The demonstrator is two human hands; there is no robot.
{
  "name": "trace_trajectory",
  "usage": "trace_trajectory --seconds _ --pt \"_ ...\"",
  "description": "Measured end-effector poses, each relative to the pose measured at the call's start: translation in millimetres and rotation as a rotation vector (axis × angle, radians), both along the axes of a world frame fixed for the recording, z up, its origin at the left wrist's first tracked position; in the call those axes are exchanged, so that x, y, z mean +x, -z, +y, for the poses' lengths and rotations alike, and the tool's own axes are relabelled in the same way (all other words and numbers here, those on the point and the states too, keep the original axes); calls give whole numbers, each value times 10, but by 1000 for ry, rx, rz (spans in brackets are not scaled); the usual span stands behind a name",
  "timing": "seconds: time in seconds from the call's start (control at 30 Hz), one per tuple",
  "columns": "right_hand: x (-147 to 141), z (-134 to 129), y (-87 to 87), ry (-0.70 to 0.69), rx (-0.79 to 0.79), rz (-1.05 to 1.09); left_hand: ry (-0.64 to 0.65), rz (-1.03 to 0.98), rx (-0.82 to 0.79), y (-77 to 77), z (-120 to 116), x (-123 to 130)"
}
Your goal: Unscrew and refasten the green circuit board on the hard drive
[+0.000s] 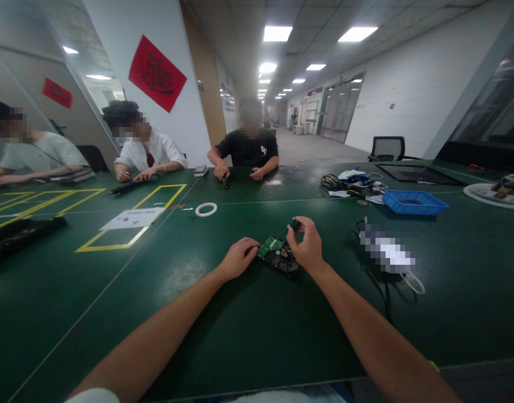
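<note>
"Where's the hard drive [277, 261]?"

"On the green table [223, 341], between the two hands. The right hand [308, 246] blocks the view of its right far corner."

"What are they holding?"

"The right pinches a small dark piece [294, 224] above the drive, too covered by fingers to identify. The left hand [240, 258] has bunched fingertips at the drive's left edge; I can't tell whether they grip it."

"And around it?"

"Right of the drive, a pixelated pale item [385, 252]; farther right and beyond, a blue tray [415, 209]. Left of the drive and beyond, a white ring [215, 209]."
</note>
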State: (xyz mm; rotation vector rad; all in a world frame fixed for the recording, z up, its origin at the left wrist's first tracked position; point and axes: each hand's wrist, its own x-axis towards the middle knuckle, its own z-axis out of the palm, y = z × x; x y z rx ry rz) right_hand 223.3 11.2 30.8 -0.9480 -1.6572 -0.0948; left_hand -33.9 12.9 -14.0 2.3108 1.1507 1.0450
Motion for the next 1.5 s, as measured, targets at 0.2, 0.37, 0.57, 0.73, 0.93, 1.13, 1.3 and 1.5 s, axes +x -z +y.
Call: trace_trajectory --seconds 0.2,0.37,0.57,0.73,0.93,1.13,1.3,1.5 --pt "30 -21 -28 20 -1 -35 -6 10 -9 23 15 -8" --pt "-3 -19 1 -59 -48 5 -10 22 -8 19 13 -14" --pt "-34 -36 -7 -13 -38 7 -12 22 -5 2 -3 -4" --pt "-22 -36 -28 -2 -7 5 -12 31 2 16 7 2" --pt "-43 12 57 -82 -16 157 -9 27 -12 34 14 -5" --pt "-26 -45 0 -11 -17 27 -14 8 -17 59 27 -9" --pt "-43 -66 -4 -66 -113 -3 -6 -2 -28 48 27 -6" --pt "-64 -78 3 -28 -161 1 -11 -13 -55 28 16 -9"
